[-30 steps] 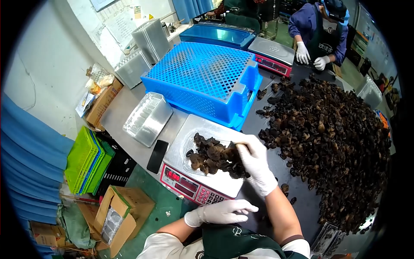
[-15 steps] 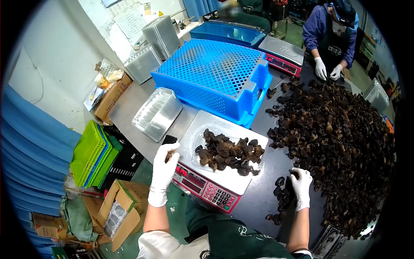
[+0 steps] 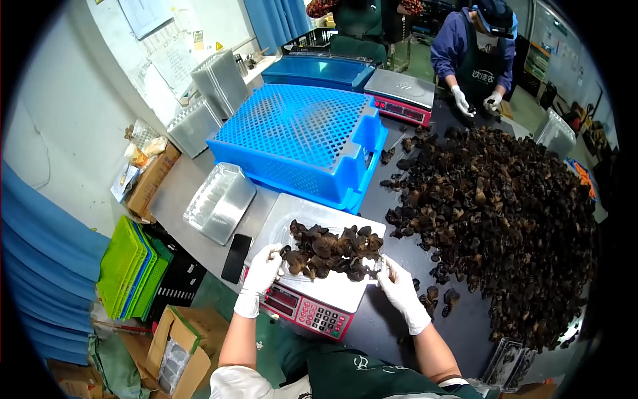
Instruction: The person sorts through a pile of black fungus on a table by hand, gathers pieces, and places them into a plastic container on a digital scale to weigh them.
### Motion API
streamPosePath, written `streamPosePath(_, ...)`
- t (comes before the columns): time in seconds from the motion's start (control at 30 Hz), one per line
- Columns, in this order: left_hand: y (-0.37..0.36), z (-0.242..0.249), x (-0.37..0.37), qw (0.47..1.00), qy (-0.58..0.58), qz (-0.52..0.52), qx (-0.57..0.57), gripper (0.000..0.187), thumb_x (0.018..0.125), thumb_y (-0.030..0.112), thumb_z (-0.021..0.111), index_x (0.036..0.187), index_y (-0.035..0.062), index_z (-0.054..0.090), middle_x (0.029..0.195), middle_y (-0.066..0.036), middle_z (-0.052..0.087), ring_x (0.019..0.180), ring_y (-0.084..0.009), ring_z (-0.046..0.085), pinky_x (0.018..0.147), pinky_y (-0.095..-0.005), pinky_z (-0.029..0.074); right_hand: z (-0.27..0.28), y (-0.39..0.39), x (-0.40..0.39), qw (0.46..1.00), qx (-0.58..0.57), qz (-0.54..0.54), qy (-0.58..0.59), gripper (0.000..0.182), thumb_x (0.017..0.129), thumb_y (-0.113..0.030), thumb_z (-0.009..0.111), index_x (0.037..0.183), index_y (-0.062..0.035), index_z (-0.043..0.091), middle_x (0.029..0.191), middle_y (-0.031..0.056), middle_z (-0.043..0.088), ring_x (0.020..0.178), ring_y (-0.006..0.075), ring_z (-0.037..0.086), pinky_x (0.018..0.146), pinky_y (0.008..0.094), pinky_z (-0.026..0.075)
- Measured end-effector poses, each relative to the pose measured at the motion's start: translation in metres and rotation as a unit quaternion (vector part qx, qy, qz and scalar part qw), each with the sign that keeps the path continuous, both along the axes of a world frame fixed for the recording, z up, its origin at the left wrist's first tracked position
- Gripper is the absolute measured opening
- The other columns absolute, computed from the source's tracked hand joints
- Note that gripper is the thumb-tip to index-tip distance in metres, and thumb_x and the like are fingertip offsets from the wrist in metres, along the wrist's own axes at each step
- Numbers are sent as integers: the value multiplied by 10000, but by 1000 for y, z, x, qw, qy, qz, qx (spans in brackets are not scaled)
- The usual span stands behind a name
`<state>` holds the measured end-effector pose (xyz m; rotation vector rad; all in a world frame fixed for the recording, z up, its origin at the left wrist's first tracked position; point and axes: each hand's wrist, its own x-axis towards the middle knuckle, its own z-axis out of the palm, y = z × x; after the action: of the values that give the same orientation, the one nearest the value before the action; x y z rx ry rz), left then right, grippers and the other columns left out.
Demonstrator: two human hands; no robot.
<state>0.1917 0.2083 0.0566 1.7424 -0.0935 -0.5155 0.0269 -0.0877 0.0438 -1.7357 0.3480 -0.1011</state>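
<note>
A transparent plastic tray of dark wood ear mushrooms rests on the plate of a red and silver weighing scale. My left hand, in a white glove, has its fingers closed at the tray's left edge. At the opposite edge, my gloved right hand pinches the tray's rim beside the mushrooms. A black phone lies just left of the scale. Several loose mushrooms are on the table to the right of my right hand.
A big mushroom heap covers the table's right side. Behind the scale stands an upturned blue crate, with stacked transparent trays to its left. Across the table a gloved co-worker handles mushrooms near a second scale.
My right hand has moved left from the loose mushrooms to the tray's right edge. My left hand has come down to the tray's left edge, uncovering the phone. The view has shifted.
</note>
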Motion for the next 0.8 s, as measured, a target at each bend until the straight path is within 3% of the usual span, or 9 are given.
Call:
streamPosePath(0.1,0,-2,9,998,-49,-15,-47,320,920,48,565,1228,-26,514,861,-73,606,572,-99,571,514,-224,474,-2,-7,13,998,14,-50,-19,520,879,-90,550,1388,-22,466,669,-36,506,599,41,441,607,212,419)
streamPosePath(0.2,-14,16,32,995,-64,21,-72,294,927,39,540,1215,-19,519,813,-58,589,567,-92,573,497,-217,469,21,-23,46,995,60,-28,-72,501,876,-80,546,1365,11,480,666,-55,488,584,24,419,576,194,392)
streamPosePath(0.23,-22,24,43,995,-81,29,-55,277,928,36,526,1199,-21,523,824,-61,595,573,-92,575,502,-218,472,27,-26,62,993,22,-51,-100,493,874,-75,545,1357,11,492,668,-67,468,577,16,394,553,182,366)
streamPosePath(0.37,-47,41,101,989,-97,59,-95,294,917,22,524,1206,-28,539,812,-56,617,557,-91,563,499,-216,465,43,-46,126,988,-3,-58,-141,500,893,-103,558,1361,46,464,708,-20,576,616,33,485,589,198,420)
streamPosePath(0.47,-57,17,153,984,-135,78,-87,285,906,19,533,1185,-39,550,792,-63,623,528,-94,553,486,-221,470,41,-59,166,988,24,-30,-147,537,905,-125,578,1377,77,420,778,22,622,662,51,519,614,203,438)
streamPosePath(0.6,-71,0,205,987,-118,98,-45,280,878,-7,523,1151,-60,558,801,-85,637,510,-128,595,439,-255,506,39,-68,192,984,149,-65,-69,570,885,-165,622,1380,48,436,943,37,657,713,88,590,620,229,462)
streamPosePath(0.67,-80,8,224,985,-114,119,-52,284,872,-12,530,1151,-60,558,842,-105,645,529,-143,610,461,-272,536,28,-73,189,982,157,-65,-78,559,877,-186,644,1358,41,470,991,39,656,740,91,596,632,231,466)
streamPosePath(0.73,-90,4,249,968,-90,212,-104,306,870,-14,547,1173,-56,547,917,-127,643,557,-171,627,497,-287,563,36,-72,172,986,141,-61,-62,455,879,-199,667,1274,1,567,987,21,659,772,83,588,661,234,467)
streamPosePath(0.8,-96,6,263,942,-73,236,-228,393,857,-48,593,1242,-32,518,1069,-159,610,736,-218,660,621,-294,589,37,-74,151,986,148,-43,-59,388,884,-188,668,1227,-17,609,982,11,661,785,77,580,678,229,461)
